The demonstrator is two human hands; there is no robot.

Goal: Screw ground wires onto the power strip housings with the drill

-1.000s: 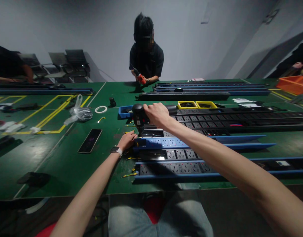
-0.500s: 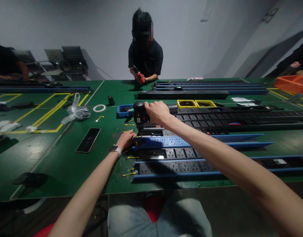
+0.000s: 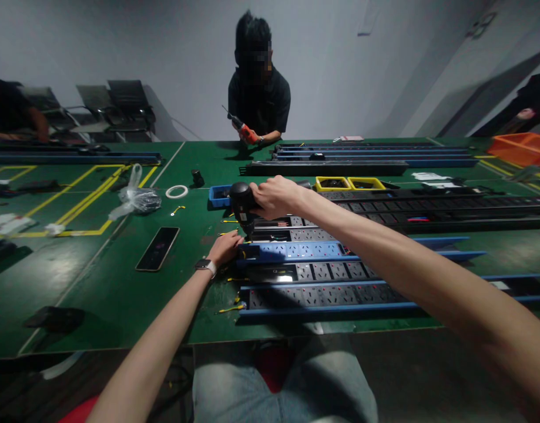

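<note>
My right hand is wrapped around a black cordless drill, which points down at the left end of a blue power strip. The drill's tip is hidden between the tool and the strip. Close beside it, my left hand rests at that same end with its fingers drawn together; what they pinch, if anything, cannot be made out. Short yellow wires stick out from the left ends of the neighbouring strips. Nearer to me lies another blue-edged power strip with black sockets.
Across the green table, a co-worker holds an orange drill. A phone, a plastic bag and a white ring lie to the left. Beyond the drill are a blue bin and yellow bins.
My right hand and the drill have shifted slightly left, and the drill leans differently. My left hand stays at the strip's end. The co-worker's orange drill has moved a little left.
</note>
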